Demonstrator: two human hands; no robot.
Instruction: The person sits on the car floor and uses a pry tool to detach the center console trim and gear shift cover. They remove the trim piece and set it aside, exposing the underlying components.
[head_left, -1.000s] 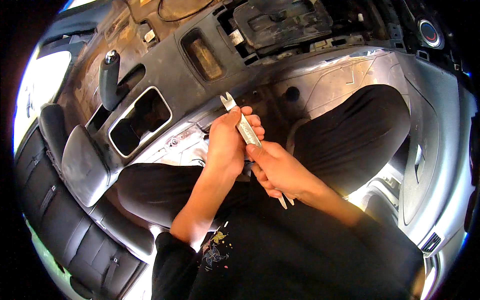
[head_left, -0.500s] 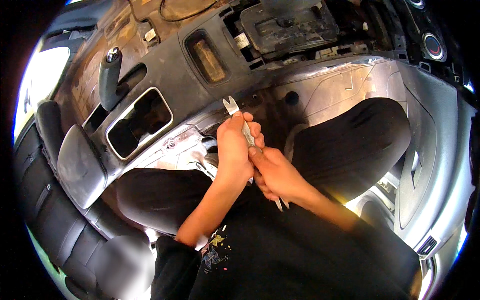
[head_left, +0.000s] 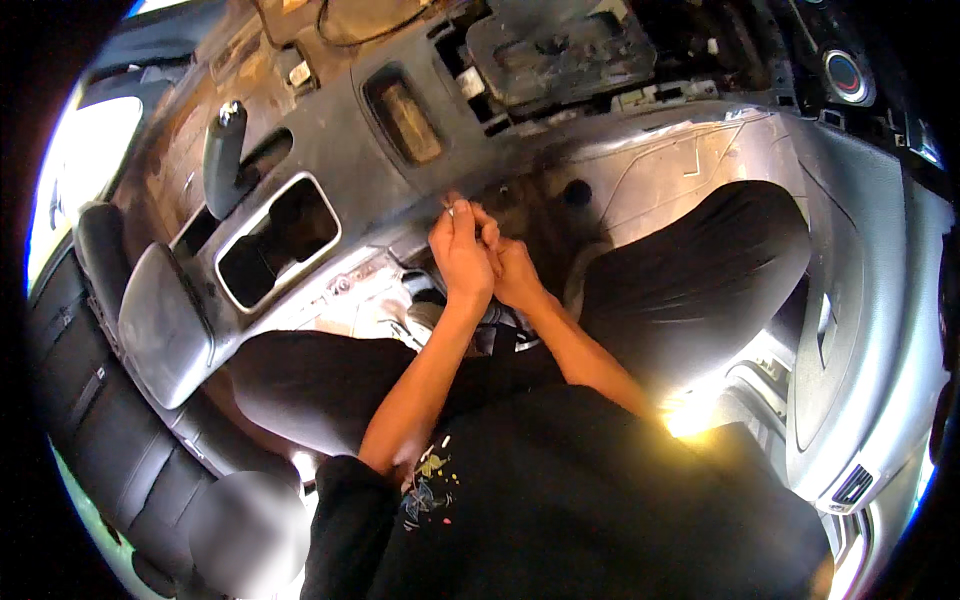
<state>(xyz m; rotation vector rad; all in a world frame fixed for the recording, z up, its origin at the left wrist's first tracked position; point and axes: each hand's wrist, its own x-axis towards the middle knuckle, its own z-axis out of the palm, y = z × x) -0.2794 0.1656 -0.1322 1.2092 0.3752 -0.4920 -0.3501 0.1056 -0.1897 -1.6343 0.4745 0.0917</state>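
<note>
My left hand (head_left: 462,252) is closed around a metal forked trim pry tool (head_left: 451,210). Only a small pale bit of the tool shows at the fingertips; the fingers hide the rest. Tucked against the left hand from the right, my right hand (head_left: 516,276) is also closed, apparently on the tool's lower part. Both hands are at the near side edge of the dark centre console (head_left: 385,215). Whether the fork touches the console cannot be made out.
A handbrake lever (head_left: 228,150) rises at the console's left, beside a light-rimmed rectangular opening (head_left: 338,215). Farther along are a recessed tray (head_left: 412,125) and an exposed dark panel (head_left: 560,60). My bent knees flank my arms; a grey door panel (head_left: 870,270) stands at right.
Both hands have moved up and away from my body toward the console edge. The tool's forked ends, earlier visible beyond the left hand and below the right, are now hidden.
</note>
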